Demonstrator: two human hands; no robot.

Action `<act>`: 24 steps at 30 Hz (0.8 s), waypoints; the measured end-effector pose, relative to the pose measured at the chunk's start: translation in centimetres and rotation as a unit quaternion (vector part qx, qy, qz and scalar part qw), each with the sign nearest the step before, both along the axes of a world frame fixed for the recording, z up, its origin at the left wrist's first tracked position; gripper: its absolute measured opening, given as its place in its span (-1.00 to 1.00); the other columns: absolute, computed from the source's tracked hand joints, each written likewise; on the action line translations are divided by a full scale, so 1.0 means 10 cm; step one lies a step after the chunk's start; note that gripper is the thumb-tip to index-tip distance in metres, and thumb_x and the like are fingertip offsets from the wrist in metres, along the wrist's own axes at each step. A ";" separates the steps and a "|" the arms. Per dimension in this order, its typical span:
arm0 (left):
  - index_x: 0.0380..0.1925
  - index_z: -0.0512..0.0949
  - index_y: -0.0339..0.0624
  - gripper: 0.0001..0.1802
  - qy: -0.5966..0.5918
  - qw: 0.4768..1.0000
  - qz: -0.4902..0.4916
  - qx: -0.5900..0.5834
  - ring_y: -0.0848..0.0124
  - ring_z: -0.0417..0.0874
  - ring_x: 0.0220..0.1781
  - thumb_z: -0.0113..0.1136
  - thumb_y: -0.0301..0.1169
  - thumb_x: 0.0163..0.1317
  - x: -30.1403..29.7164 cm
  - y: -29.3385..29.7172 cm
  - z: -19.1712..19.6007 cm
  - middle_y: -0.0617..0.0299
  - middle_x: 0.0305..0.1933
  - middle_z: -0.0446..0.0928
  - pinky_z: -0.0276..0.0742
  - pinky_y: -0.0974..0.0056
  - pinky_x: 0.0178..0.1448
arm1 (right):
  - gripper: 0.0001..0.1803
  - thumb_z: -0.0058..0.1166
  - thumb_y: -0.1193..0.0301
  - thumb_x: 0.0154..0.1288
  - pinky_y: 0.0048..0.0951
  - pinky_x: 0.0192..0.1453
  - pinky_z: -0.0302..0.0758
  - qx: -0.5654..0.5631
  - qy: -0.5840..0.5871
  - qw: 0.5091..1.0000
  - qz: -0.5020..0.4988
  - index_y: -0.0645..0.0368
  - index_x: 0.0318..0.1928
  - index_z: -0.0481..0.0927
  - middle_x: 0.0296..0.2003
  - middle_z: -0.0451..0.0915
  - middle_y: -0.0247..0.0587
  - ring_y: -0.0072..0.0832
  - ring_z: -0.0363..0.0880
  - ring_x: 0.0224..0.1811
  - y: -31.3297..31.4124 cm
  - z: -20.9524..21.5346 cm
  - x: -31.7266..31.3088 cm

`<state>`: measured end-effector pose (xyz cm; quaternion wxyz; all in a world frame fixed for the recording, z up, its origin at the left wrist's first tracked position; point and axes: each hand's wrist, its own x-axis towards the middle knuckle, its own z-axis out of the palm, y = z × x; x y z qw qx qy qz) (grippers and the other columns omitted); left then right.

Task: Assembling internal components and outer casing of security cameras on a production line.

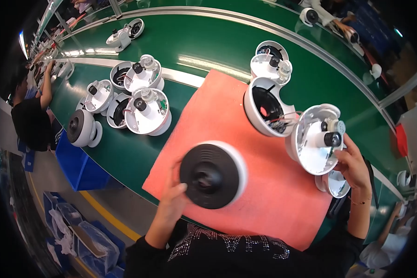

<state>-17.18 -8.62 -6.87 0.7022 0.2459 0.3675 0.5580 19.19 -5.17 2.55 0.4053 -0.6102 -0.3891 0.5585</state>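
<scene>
My left hand (172, 198) grips the side of a round white device with a black ringed front (197, 160), held over the salmon-coloured foam mat (282, 194). It is slightly blurred. At the right edge of the mat, my right hand (354, 169) has its fingers round the rim of an opened white housing (306, 150). Inside that housing sit a black cylinder and a clear part. Thin red and white wires run from it to a black-lined white shell (264, 99) lying on the mat.
Several opened white housings (146, 118) stand left of the mat, beside a closed black-faced unit (81, 129). Another opened unit (271, 65) lies beyond the mat on the green table (208, 41). Blue bins (81, 167) stand below the left edge. Other people work along the line.
</scene>
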 end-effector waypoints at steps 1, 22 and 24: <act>0.21 0.01 -0.08 -0.21 0.004 0.998 0.060 0.000 0.22 0.35 0.17 0.11 -0.31 -0.06 -0.08 -0.05 0.02 0.04 0.17 0.23 0.32 0.06 0.20 | -0.34 -0.13 0.58 0.11 -0.53 -0.26 0.57 -0.001 -0.006 1.000 0.013 0.20 0.27 0.06 -0.17 0.52 -0.15 -0.50 0.58 -0.26 -0.02 0.00 -0.03; 0.22 0.04 0.02 -0.39 0.054 0.960 0.269 -0.056 0.10 0.22 0.26 -0.22 0.03 0.24 -1.36 -0.01 -0.25 0.04 0.25 0.15 0.29 -0.07 0.16 | -0.39 -0.15 0.65 0.01 -0.56 0.09 0.29 -0.002 -0.104 0.949 0.296 0.28 0.19 0.25 -0.05 0.48 -0.16 -0.56 0.41 -0.02 0.21 -0.09 -0.57; 0.18 0.05 0.01 -0.42 0.175 0.930 0.311 -0.087 0.25 0.48 -0.10 -0.26 0.05 0.26 -1.22 -0.12 -0.32 0.05 0.08 0.30 0.47 0.23 -0.19 | -0.39 -0.16 0.66 -0.02 -0.58 0.07 0.30 -0.007 -0.135 0.944 0.302 0.28 0.17 0.28 -0.08 0.50 -0.17 -0.57 0.42 -0.04 0.21 -0.09 -0.59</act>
